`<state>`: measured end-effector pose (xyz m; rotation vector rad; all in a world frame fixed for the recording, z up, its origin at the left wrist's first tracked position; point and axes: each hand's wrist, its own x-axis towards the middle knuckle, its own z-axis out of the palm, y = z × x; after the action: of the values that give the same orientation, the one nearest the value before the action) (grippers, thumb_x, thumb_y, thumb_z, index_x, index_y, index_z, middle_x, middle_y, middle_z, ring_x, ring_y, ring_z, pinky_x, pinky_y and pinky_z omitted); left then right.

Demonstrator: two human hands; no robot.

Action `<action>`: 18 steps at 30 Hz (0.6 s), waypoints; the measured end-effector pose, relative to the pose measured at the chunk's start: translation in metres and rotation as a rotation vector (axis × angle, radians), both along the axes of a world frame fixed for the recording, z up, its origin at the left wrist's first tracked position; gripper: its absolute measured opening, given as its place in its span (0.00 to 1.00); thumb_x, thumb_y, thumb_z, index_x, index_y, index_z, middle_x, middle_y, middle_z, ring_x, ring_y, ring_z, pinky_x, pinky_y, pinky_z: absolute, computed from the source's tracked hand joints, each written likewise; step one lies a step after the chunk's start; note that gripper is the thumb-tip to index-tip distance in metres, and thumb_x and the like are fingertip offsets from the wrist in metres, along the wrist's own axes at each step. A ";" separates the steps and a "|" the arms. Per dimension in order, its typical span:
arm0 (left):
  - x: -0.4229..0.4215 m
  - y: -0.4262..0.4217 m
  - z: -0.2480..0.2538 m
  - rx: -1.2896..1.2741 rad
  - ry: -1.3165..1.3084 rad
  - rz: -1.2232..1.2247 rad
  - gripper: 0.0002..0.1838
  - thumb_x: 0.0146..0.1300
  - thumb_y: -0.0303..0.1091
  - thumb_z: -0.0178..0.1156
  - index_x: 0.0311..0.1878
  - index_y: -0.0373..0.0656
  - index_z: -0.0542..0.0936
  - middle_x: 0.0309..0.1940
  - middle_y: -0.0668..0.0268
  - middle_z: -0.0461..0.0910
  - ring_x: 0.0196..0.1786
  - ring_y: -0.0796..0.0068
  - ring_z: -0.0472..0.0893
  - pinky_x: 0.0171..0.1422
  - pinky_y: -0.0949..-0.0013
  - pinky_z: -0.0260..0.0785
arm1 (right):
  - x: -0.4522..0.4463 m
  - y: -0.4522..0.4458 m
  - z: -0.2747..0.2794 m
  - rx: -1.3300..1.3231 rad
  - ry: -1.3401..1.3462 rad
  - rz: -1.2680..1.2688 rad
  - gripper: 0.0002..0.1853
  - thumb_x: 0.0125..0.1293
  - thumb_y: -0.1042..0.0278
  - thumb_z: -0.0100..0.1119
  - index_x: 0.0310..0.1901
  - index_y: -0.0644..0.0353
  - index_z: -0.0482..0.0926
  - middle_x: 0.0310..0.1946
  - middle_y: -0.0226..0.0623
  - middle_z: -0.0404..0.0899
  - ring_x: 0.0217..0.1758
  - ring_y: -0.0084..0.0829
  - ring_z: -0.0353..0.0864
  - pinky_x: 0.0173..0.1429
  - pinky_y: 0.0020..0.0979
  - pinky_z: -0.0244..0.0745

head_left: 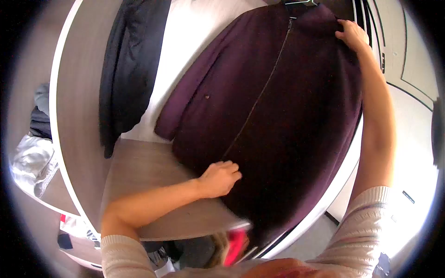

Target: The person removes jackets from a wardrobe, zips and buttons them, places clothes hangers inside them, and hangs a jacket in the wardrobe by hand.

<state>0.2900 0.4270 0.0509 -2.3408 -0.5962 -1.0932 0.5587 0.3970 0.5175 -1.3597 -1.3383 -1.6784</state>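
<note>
A dark purple zip-front jacket (259,102) hangs on a light hanger (303,3) inside a wardrobe. At the jacket's upper right, by the shoulder, my right hand (354,35) grips the fabric with the thumb and fingers. My left hand (220,179) is closed on the jacket's front near the lower end of the zipper. The jacket's zip is done up to the collar. Left of it a black garment (134,69) hangs with its lower end near the shelf.
Below the jacket is a wooden shelf (139,185). Folded clothes (34,160) lie in the left compartment. Under the shelf are more garments, one of them red (236,245). A pale door with dark trim (412,111) stands at the right.
</note>
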 end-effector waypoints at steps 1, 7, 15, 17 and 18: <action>-0.003 0.006 -0.010 -0.028 0.021 0.015 0.10 0.44 0.27 0.60 0.34 0.41 0.78 0.27 0.62 0.71 0.34 0.62 0.75 0.36 0.61 0.72 | -0.007 0.000 -0.001 -0.003 0.028 -0.001 0.25 0.57 0.54 0.61 0.58 0.45 0.71 0.50 0.40 0.77 0.54 0.41 0.75 0.56 0.41 0.72; -0.009 0.037 -0.077 -0.171 0.049 0.137 0.11 0.45 0.30 0.58 0.34 0.39 0.79 0.36 0.59 0.77 0.40 0.61 0.77 0.36 0.60 0.73 | -0.044 0.034 0.015 -0.016 0.122 -0.039 0.24 0.58 0.53 0.61 0.55 0.49 0.72 0.49 0.41 0.77 0.54 0.42 0.76 0.55 0.41 0.73; -0.013 0.047 -0.105 -0.301 0.110 0.135 0.09 0.47 0.34 0.56 0.32 0.43 0.79 0.33 0.60 0.78 0.37 0.61 0.78 0.32 0.60 0.74 | -0.050 0.082 0.045 0.016 0.196 -0.023 0.21 0.55 0.57 0.65 0.50 0.53 0.77 0.49 0.41 0.78 0.54 0.41 0.76 0.54 0.40 0.73; -0.011 0.050 -0.108 -0.265 0.086 0.103 0.09 0.47 0.34 0.56 0.32 0.44 0.80 0.33 0.61 0.77 0.38 0.62 0.78 0.33 0.60 0.75 | -0.047 0.087 0.055 -0.013 0.183 -0.048 0.22 0.55 0.57 0.65 0.51 0.51 0.76 0.50 0.40 0.77 0.54 0.40 0.76 0.55 0.40 0.73; -0.010 0.052 -0.107 -0.281 0.107 0.122 0.09 0.47 0.34 0.56 0.32 0.44 0.80 0.33 0.62 0.77 0.39 0.62 0.78 0.34 0.60 0.75 | -0.047 0.090 0.057 -0.014 0.190 -0.044 0.22 0.55 0.57 0.65 0.51 0.51 0.76 0.50 0.40 0.77 0.54 0.40 0.77 0.55 0.40 0.73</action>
<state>0.2799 0.4790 -0.0564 -2.5411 -0.8894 -0.8695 0.5118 0.4874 0.5750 -1.5248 -1.2214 -1.5272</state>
